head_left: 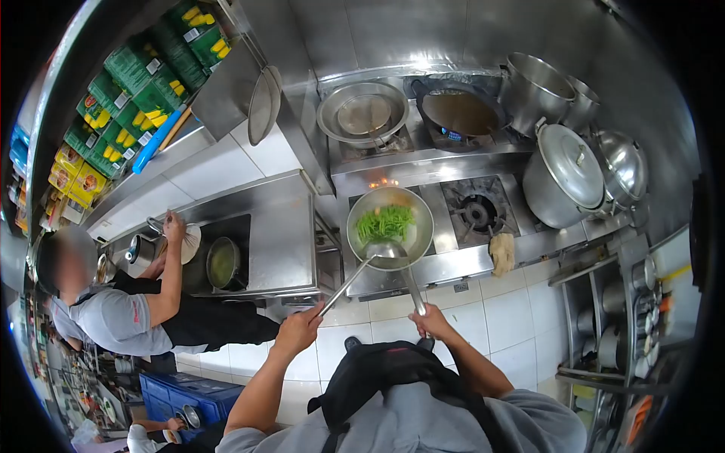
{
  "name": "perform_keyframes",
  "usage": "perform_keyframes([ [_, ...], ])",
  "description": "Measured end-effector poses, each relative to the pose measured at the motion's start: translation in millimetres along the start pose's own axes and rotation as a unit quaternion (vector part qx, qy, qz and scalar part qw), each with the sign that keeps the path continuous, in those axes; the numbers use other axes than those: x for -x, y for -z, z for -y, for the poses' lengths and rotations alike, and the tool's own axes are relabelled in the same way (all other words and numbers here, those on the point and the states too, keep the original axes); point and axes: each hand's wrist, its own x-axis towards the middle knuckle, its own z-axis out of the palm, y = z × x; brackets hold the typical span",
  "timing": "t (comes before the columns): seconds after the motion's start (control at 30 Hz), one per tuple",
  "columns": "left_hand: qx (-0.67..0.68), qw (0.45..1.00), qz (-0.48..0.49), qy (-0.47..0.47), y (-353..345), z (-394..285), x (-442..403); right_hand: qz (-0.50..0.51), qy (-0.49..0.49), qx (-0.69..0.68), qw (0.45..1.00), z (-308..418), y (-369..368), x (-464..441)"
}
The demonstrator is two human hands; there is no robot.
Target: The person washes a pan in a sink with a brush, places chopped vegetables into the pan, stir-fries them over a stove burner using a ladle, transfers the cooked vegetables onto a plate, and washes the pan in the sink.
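My left hand [299, 330] is closed round the handle of a metal ladle [385, 252], whose bowl rests in the near part of a wide pan. My right hand [432, 321] grips the long handle of that pan [424, 232]. Bright green cut vegetables [385, 223] lie in the pan. It sits over the front left burner, and small orange flames show just behind its far rim. To its right is an unlit burner [479, 214] with a beige cloth [501, 254] on the stove's front edge.
Behind are a metal basin [332, 121], a wok of brown liquid [464, 113] over a blue flame, and tall pots [563, 174]. On the left, a co-worker [121, 317] stands at a counter [281, 257] with another pan [223, 264]. A rack [593, 370] stands at right.
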Motion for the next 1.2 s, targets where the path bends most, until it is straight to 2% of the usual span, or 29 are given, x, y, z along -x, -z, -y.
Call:
perform_keyframes([
  [0.17,-0.009,0.999,-0.016,-0.027,-23,10,-46,-0.019,-0.008,0.034,0.999,62,1,-50],
  [0.23,0.030,0.997,-0.070,-0.034,-24,1,-69,-0.062,0.003,-0.044,0.997,68,-3,-70],
  [0.27,0.030,0.996,-0.071,-0.033,-26,-1,-70,-0.028,-0.001,-0.005,1.000,65,-3,-66],
  [0.3,0.045,0.997,-0.066,-0.016,-26,-3,-72,-0.028,0.002,-0.005,1.000,52,-4,-57],
  [0.37,0.061,0.996,-0.063,-0.003,-20,-4,-70,-0.041,0.027,0.095,0.994,15,-5,-32],
  [0.4,0.058,0.997,-0.055,-0.018,-14,-3,-56,-0.043,0.029,0.095,0.994,4,-2,-24],
  [0.47,0.040,0.998,-0.021,-0.042,-7,3,-33,-0.004,0.016,-0.008,1.000,-13,0,-12],
  [0.57,0.053,0.997,-0.015,-0.053,-22,10,-33,0.001,0.011,0.043,0.999,4,8,-42],
  [0.7,0.048,0.999,0.002,-0.008,-33,0,-83,-0.009,-0.008,-0.008,1.000,51,-4,-67],
  [0.77,0.063,0.996,-0.056,-0.016,-26,-9,-95,-0.018,0.048,0.057,0.997,45,-10,-58],
  [0.8,0.051,0.993,-0.086,-0.062,-12,-14,-92,-0.005,0.053,0.049,0.997,23,-7,-51],
  [0.83,0.050,0.993,-0.088,-0.064,4,-14,-87,-0.005,0.056,0.049,0.997,8,-4,-39],
  [0.97,-0.018,0.997,0.030,-0.064,75,2,-68,0.008,0.011,-0.013,1.000,-9,1,-25],
  [1.0,-0.093,0.994,0.026,-0.056,96,-22,-59,-0.004,0.004,-0.015,1.000,-3,3,-28],
  [1.03,-0.094,0.994,0.028,-0.057,99,-31,-62,-0.007,0.003,-0.017,1.000,-3,4,-35],
  [1.1,-0.227,0.973,0.044,-0.009,102,-43,-66,0.001,-0.016,-0.037,0.999,1,4,-56],
  [1.13,-0.250,0.965,0.022,-0.071,82,-18,-79,-0.003,-0.032,-0.046,0.998,2,3,-59],
  [1.2,-0.229,0.972,-0.003,-0.048,52,-2,-91,0.006,-0.044,-0.064,0.997,5,6,-59],
])
